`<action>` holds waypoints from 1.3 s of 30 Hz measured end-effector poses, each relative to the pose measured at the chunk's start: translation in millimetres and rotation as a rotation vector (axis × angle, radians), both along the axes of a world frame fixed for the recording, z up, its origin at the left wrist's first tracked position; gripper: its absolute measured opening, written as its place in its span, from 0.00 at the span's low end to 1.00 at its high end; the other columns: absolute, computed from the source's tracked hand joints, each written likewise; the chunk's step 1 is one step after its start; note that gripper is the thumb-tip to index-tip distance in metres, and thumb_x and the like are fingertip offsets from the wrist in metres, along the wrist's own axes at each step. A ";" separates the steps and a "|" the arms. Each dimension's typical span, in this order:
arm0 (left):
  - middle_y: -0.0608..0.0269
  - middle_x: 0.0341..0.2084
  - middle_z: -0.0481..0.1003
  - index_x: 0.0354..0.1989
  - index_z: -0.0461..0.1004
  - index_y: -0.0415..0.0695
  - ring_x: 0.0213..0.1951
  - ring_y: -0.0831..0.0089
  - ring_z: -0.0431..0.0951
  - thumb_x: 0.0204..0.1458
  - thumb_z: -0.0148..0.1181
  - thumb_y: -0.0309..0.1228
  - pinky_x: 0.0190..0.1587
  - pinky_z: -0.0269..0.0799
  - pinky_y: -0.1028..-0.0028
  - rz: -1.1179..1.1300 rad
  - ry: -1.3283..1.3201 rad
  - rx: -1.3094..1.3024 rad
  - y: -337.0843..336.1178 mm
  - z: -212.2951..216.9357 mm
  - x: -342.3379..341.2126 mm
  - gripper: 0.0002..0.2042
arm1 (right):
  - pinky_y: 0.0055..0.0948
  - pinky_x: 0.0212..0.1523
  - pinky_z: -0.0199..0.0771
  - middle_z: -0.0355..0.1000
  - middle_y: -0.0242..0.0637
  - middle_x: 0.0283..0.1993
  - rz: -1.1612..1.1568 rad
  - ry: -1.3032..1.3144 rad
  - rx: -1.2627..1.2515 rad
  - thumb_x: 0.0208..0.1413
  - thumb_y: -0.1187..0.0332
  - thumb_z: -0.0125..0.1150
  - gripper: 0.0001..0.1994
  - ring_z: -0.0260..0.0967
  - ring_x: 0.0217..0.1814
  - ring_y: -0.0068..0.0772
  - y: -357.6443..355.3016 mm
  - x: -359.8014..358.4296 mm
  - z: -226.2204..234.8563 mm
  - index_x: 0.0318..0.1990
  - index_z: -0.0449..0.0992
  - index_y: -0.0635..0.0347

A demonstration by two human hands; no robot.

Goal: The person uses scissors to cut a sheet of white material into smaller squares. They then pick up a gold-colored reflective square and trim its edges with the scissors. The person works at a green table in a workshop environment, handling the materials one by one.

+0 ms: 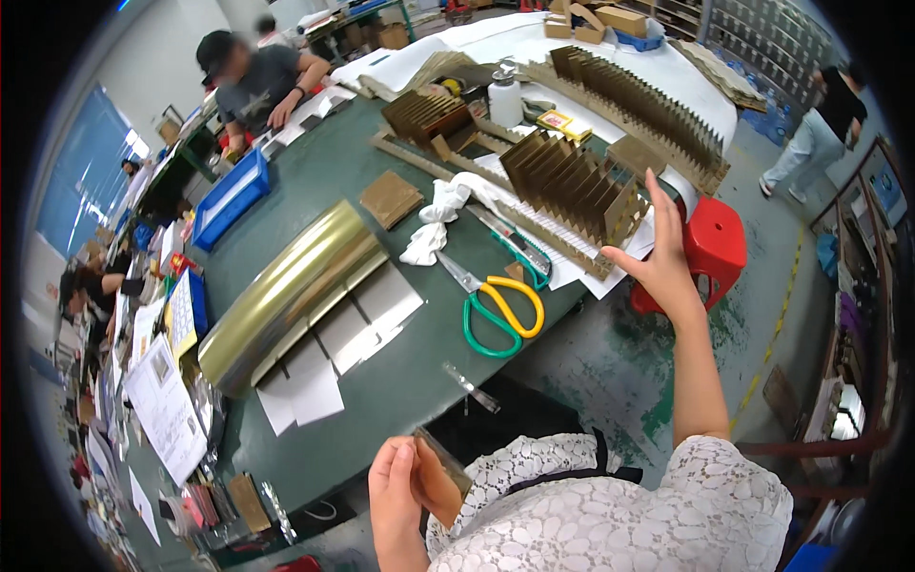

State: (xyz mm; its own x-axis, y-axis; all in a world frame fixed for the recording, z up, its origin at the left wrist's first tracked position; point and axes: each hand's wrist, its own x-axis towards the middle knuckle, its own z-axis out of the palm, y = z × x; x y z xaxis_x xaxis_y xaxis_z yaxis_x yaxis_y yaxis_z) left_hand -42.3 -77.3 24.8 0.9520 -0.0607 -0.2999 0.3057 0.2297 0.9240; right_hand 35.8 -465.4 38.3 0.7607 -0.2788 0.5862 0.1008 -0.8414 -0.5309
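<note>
My left hand [398, 486] is closed near my body, pinching a thin flat brown piece [446, 467] with a glossy edge; its exact kind does not show. Reaching forward on the right, my right hand [660, 255] has thumb and fingers spread, with nothing visible between them. It is by the near end of a slotted rack [567, 191] in which several thin brown plates stand upright in a row; I cannot tell whether it touches them. Scissors [500, 305] with green and yellow handles lie on the green table, left of this hand. A white cloth [440, 214] lies crumpled behind them.
A curved gold sheet [295, 296] lies over white papers on the green table [400, 381]. Another long row of plates [643, 105], a white bottle [505, 98] and a blue tray [232, 198] stand farther back. A red stool [715, 243] is at right. A co-worker [257, 86] sits across.
</note>
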 end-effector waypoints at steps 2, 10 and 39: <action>0.71 0.25 0.71 0.35 0.71 0.39 0.27 0.85 0.68 0.59 0.52 0.28 0.33 0.64 0.84 -0.010 -0.009 -0.027 0.6 4.1 -4.6 0.05 | 0.39 0.66 0.52 0.58 0.47 0.64 0.095 -0.092 0.080 0.45 0.66 0.70 0.41 0.53 0.68 0.44 25.8 -11.8 14.5 0.66 0.55 0.57; 0.71 0.25 0.73 0.34 0.72 0.40 0.27 0.86 0.70 0.56 0.57 0.25 0.33 0.64 0.86 -0.045 -0.103 0.167 -3.5 28.0 -32.8 0.02 | 0.26 0.47 0.73 0.67 0.53 0.53 1.232 0.716 0.907 0.56 0.61 0.63 0.40 0.72 0.47 0.32 147.3 -66.2 11.6 0.69 0.45 0.62; 0.58 0.48 0.74 0.52 0.70 0.36 0.48 0.72 0.74 0.59 0.54 0.29 0.52 0.69 0.71 0.098 0.195 -0.316 45.6 -23.2 30.1 0.15 | 0.37 0.48 0.68 0.65 0.44 0.44 0.311 0.431 -0.050 0.50 0.75 0.61 0.23 0.66 0.47 0.45 144.6 10.1 -4.7 0.55 0.65 0.63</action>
State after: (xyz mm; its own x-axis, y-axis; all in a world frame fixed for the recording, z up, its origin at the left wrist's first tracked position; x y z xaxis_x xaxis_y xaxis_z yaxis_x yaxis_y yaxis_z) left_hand -12.1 -31.7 1.6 0.8847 -0.0906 -0.4573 0.4314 0.5309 0.7294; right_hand 45.9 -320.9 33.6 0.9776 0.0190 0.2094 0.1316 -0.8320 -0.5390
